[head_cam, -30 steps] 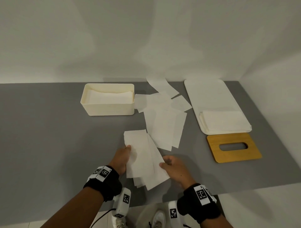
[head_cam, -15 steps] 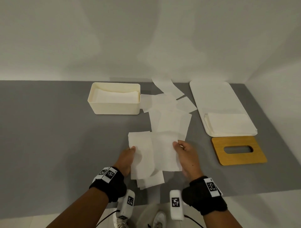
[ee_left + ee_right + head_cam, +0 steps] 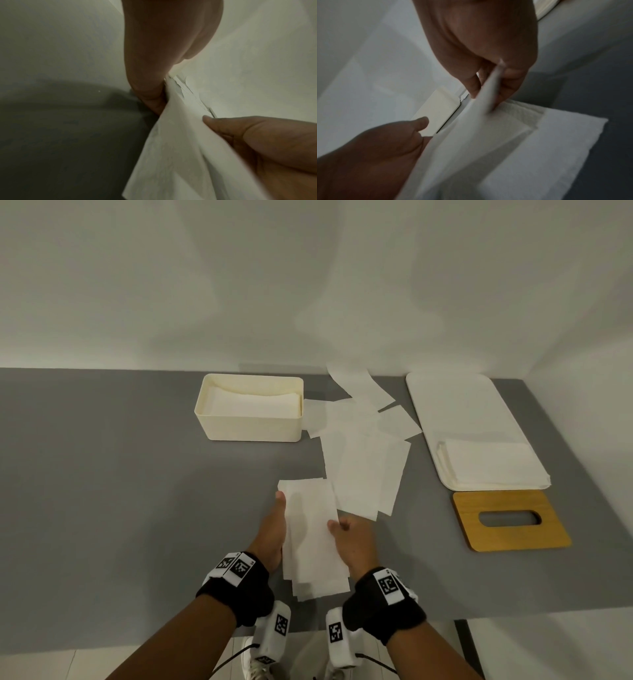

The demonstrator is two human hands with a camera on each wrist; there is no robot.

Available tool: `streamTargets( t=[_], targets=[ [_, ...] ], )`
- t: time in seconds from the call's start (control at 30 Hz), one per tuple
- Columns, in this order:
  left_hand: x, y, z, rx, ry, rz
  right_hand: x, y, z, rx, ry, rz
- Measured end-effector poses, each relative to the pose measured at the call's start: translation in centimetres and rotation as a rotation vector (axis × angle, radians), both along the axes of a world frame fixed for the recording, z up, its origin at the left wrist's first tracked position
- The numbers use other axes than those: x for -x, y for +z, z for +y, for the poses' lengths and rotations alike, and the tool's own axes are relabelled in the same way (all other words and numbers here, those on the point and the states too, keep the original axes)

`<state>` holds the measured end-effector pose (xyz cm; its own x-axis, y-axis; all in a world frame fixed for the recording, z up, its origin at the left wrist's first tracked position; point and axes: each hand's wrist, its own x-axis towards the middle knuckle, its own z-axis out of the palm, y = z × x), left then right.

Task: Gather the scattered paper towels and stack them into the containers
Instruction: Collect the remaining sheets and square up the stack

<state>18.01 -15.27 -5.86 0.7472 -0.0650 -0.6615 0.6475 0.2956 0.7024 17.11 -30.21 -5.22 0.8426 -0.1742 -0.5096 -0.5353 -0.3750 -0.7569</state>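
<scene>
- At table front, head view: small bundle of paper towels (image 3: 313, 537) held between left hand (image 3: 272, 530) and right hand (image 3: 354, 542), each gripping a long edge. More loose sheets (image 3: 364, 460) fanned out just beyond, between cream box (image 3: 250, 430) and white tray (image 3: 455, 402). Both already hold stacked towels. Wooden slotted lid (image 3: 510, 520) flat on grey table (image 3: 120, 474), just in front of tray.
- Left wrist view: left thumb on top, fingers curled under bundle edge; sheets splayed, not flush.
- Right wrist view: right thumb and fingers pinching opposite edge; blurred, sheet count unclear.
- Handling, judged: light, limp, tear-prone. Best gripped at both long edges, squared up before lowering into a container.
</scene>
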Motion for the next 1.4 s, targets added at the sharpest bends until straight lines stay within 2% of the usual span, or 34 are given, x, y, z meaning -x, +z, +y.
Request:
streamTargets(
  t=[0.13, 0.27, 0.6, 0.77, 0.87, 1.03, 1.17, 1.2, 1.33, 1.4],
  targets=[
    [-0.2, -0.3, -0.4, -0.015, 0.026, -0.005, 0.0, -0.3, 0.1, 0.110, 0.061, 0.016],
    [-0.1, -0.3, -0.5, -0.052, -0.003, -0.010, -0.4, 0.2, 0.2, 0.111, 0.060, 0.009],
    [-0.2, -0.3, -0.7, -0.015, -0.006, -0.003, -1.0, 1.1, 0.7, -0.094, -0.039, -0.020],
    [0.0, -0.5, -0.4, 0.047, -0.051, -0.020, 0.2, 0.8, -1.5, -0.135, -0.056, 0.000],
    [0.1, -0.3, -0.4, 0.030, -0.073, -0.023, 1.4, 0.1, -2.4, -0.081, 0.007, 0.010],
    [0.2, -1.6, -0.2, -0.129, -0.128, -0.072, 1.8, 0.2, -1.6, 0.034, 0.175, -0.028],
    [0.1, -2.5, 0.1, -0.212, -0.150, -0.114, 1.7, 0.5, -1.2, 0.185, 0.211, -0.089],
    [0.3, -1.6, 0.0, -0.177, -0.137, -0.135, 1.7, 0.7, -1.3, 0.143, 0.201, -0.113],
    [1.2, 2.0, -0.1, 0.028, -0.219, -0.221, 1.0, 2.8, -1.4, -0.396, 0.071, -0.043],
    [1.4, 2.8, 0.1, 0.054, -0.229, -0.223, 0.6, 3.2, -1.1, -0.401, 0.055, -0.074]
  ],
)
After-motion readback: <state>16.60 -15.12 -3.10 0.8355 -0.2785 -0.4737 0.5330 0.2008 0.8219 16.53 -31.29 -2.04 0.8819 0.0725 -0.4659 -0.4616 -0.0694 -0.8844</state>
